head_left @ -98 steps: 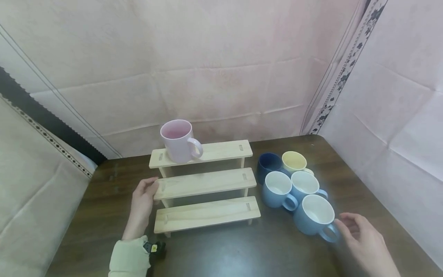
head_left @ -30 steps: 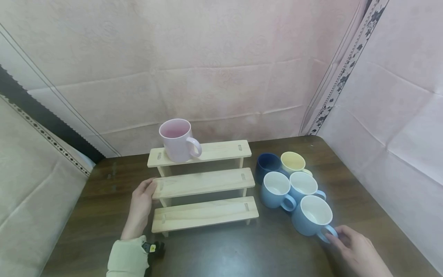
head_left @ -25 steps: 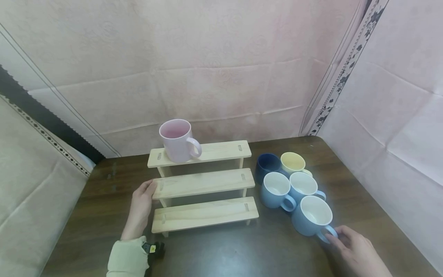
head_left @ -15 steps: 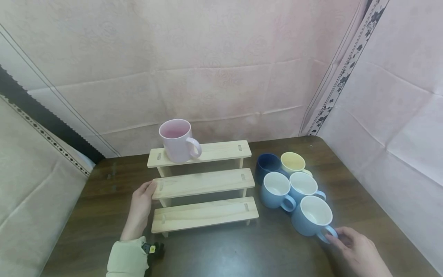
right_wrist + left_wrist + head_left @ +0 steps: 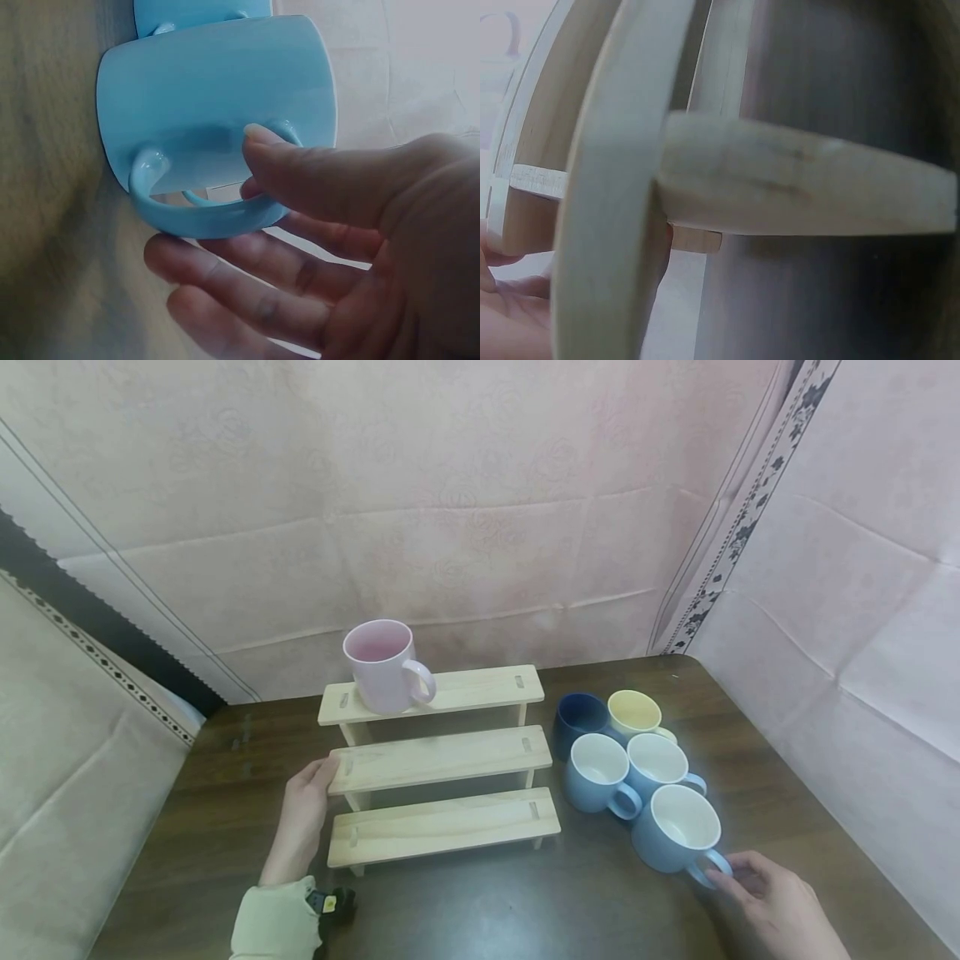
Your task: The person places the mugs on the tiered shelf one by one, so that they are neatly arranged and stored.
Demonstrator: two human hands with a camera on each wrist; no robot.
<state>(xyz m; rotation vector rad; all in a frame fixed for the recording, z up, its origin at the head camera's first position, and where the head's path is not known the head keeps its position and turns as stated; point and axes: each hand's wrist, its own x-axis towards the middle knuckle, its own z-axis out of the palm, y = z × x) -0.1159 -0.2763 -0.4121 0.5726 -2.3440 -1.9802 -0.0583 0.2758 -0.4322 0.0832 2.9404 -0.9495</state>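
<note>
At the right in the head view, my right hand [image 5: 776, 897] pinches the handle of the nearest light blue mug [image 5: 671, 839]. In the right wrist view, the thumb lies over the handle [image 5: 202, 221], with other fingers beneath it. That mug stands upright on the table, against another light blue mug [image 5: 651, 772]. My left hand [image 5: 303, 806] grips the left end of the middle step of a three-step wooden rack [image 5: 442, 758]. In the left wrist view, rack boards partly hide the fingers. A lilac mug [image 5: 382, 681] stands on the top step's left part.
A third light blue mug [image 5: 592, 785], a dark blue mug [image 5: 576, 727] and a yellow mug [image 5: 633, 710] cluster right of the rack. Pale cloth [image 5: 487, 527] hangs behind and beside the dark wooden table [image 5: 480, 910].
My right hand has come from beside the nearest light blue mug to pinch its handle, and then stays still. My left hand keeps its grip on the rack.
</note>
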